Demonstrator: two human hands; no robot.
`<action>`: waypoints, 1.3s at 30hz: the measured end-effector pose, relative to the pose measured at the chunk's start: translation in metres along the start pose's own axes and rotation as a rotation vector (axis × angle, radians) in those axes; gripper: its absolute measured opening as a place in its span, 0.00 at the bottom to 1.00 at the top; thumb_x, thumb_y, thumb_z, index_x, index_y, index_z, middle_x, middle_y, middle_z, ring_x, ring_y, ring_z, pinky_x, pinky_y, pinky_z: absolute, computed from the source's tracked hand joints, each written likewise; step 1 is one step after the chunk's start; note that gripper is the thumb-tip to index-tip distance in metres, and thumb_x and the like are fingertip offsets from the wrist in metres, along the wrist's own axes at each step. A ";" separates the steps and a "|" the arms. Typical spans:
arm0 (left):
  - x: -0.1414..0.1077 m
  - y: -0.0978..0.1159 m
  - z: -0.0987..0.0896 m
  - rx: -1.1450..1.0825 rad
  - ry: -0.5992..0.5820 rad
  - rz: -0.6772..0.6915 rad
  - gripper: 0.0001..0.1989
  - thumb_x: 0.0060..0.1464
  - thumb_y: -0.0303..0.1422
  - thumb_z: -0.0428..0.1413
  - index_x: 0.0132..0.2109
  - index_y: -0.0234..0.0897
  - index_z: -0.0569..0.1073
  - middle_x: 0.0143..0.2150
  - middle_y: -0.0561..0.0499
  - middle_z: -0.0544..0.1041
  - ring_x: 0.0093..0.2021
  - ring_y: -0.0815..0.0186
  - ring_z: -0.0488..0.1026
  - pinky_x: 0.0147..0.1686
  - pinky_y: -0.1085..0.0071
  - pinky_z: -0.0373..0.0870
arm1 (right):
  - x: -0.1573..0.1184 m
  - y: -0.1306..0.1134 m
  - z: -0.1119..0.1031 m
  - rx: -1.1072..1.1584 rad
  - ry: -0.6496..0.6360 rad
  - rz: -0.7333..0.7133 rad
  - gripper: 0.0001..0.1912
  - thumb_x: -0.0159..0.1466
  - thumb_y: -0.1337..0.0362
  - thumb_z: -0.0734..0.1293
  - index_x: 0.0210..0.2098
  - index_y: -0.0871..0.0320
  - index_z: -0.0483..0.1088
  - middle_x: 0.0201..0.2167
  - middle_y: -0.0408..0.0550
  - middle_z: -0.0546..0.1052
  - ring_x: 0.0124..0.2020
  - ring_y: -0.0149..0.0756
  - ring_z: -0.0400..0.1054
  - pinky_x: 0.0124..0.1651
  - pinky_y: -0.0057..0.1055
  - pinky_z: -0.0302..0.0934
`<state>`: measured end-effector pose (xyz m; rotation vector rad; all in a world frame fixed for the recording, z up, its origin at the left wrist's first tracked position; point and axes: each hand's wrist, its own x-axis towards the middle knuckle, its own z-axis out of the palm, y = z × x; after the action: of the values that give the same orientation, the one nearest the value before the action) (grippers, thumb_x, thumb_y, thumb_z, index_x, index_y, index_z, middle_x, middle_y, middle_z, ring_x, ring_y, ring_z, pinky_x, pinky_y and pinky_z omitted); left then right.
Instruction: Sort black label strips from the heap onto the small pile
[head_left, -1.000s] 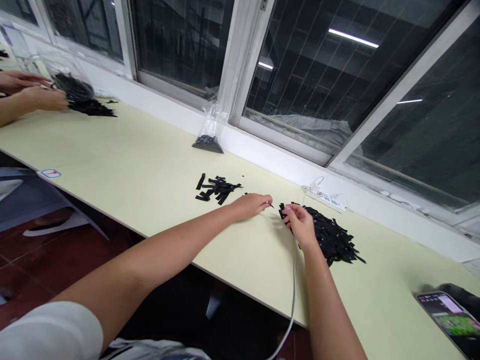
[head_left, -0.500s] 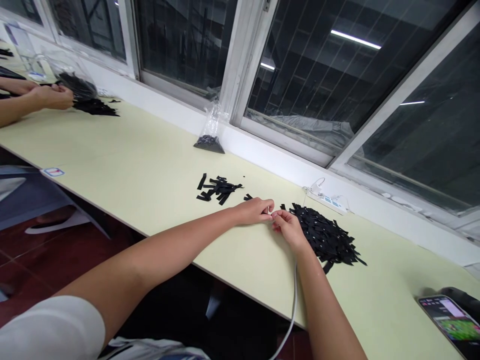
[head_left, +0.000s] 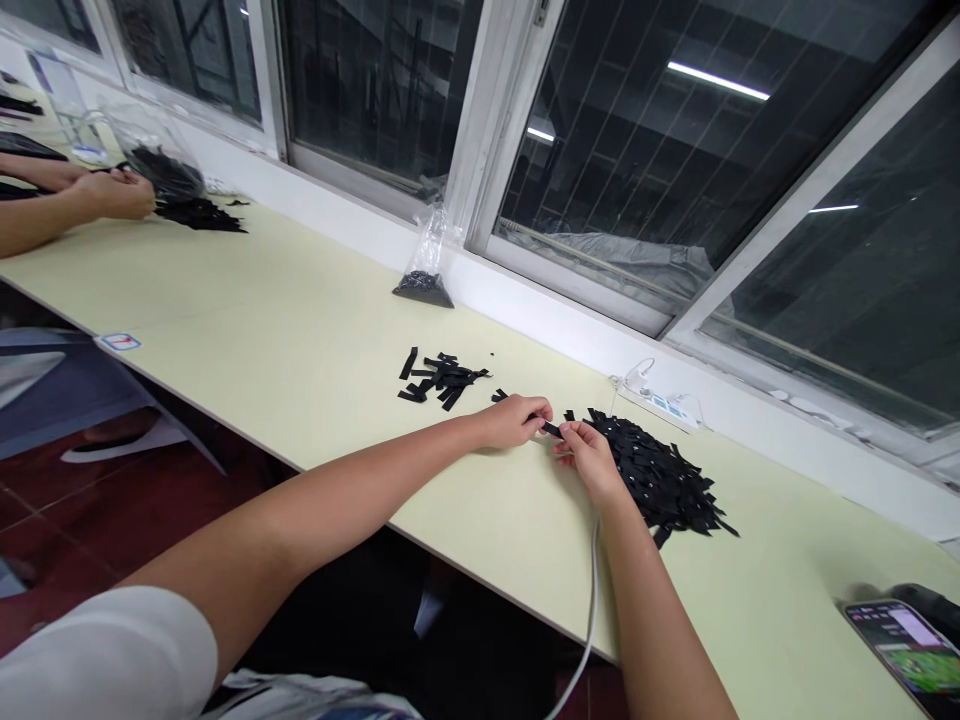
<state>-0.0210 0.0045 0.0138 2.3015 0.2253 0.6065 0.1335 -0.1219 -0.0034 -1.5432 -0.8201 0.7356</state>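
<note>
Between my two hands a short black strip (head_left: 551, 430), like fabric or webbing, is stretched just above the table. My left hand (head_left: 517, 421) is closed on its left end, the thumb and forefinger pinching. My right hand (head_left: 589, 455) pinches the other end between thumb and fingertips, the lower fingers curled loosely. Right beside my right hand lies a large heap of black strips (head_left: 660, 475), with small pale spots among them. A smaller, looser group of black strips (head_left: 446, 378) rests beyond my left forearm. Part of the held strip is hidden by my fingers.
A clear bag (head_left: 426, 280) with small dark pieces stands by the wall. Near the heap is a white power strip (head_left: 660, 405). A white cable (head_left: 594, 590) crosses the table edge, and a phone (head_left: 911, 650) lies at right. At far left, another person's hands (head_left: 112, 190) work over black strips.
My right hand has drawn away from my left, to the right, so the black strip now shows between them. The whole view has shifted slightly.
</note>
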 end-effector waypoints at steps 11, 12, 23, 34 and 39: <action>0.003 -0.003 0.001 0.037 -0.032 0.006 0.08 0.59 0.32 0.55 0.43 0.36 0.77 0.38 0.50 0.79 0.35 0.67 0.71 0.36 0.72 0.62 | -0.001 0.005 -0.001 -0.150 -0.080 -0.118 0.26 0.49 0.42 0.76 0.34 0.56 0.75 0.28 0.45 0.74 0.29 0.34 0.67 0.28 0.29 0.62; 0.003 -0.003 0.000 0.034 -0.033 0.005 0.08 0.58 0.31 0.56 0.43 0.35 0.77 0.37 0.50 0.79 0.35 0.67 0.71 0.35 0.72 0.62 | 0.000 0.005 -0.001 -0.145 -0.068 -0.122 0.26 0.48 0.41 0.76 0.33 0.56 0.74 0.28 0.45 0.75 0.29 0.35 0.68 0.28 0.29 0.63; 0.005 -0.006 -0.003 0.017 0.003 0.114 0.10 0.58 0.27 0.56 0.43 0.37 0.82 0.41 0.49 0.81 0.41 0.66 0.75 0.42 0.72 0.66 | -0.006 -0.001 0.002 0.146 -0.136 0.034 0.23 0.49 0.45 0.78 0.34 0.54 0.72 0.32 0.46 0.77 0.32 0.37 0.72 0.33 0.33 0.67; 0.003 -0.003 -0.003 0.293 0.156 0.157 0.12 0.55 0.35 0.59 0.45 0.39 0.80 0.46 0.45 0.77 0.50 0.57 0.70 0.53 0.62 0.63 | -0.002 0.003 0.003 0.216 -0.041 -0.017 0.23 0.44 0.53 0.81 0.32 0.54 0.70 0.29 0.43 0.75 0.32 0.36 0.71 0.33 0.32 0.65; -0.001 0.002 0.000 0.202 0.036 0.065 0.18 0.56 0.31 0.54 0.53 0.36 0.76 0.34 0.49 0.79 0.33 0.65 0.71 0.38 0.69 0.65 | 0.000 0.006 0.006 0.075 0.011 -0.084 0.25 0.45 0.49 0.79 0.34 0.54 0.68 0.28 0.43 0.76 0.27 0.34 0.69 0.28 0.30 0.61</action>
<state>-0.0223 0.0029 0.0147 2.5013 0.2392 0.6860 0.1291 -0.1191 -0.0100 -1.4359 -0.8351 0.6881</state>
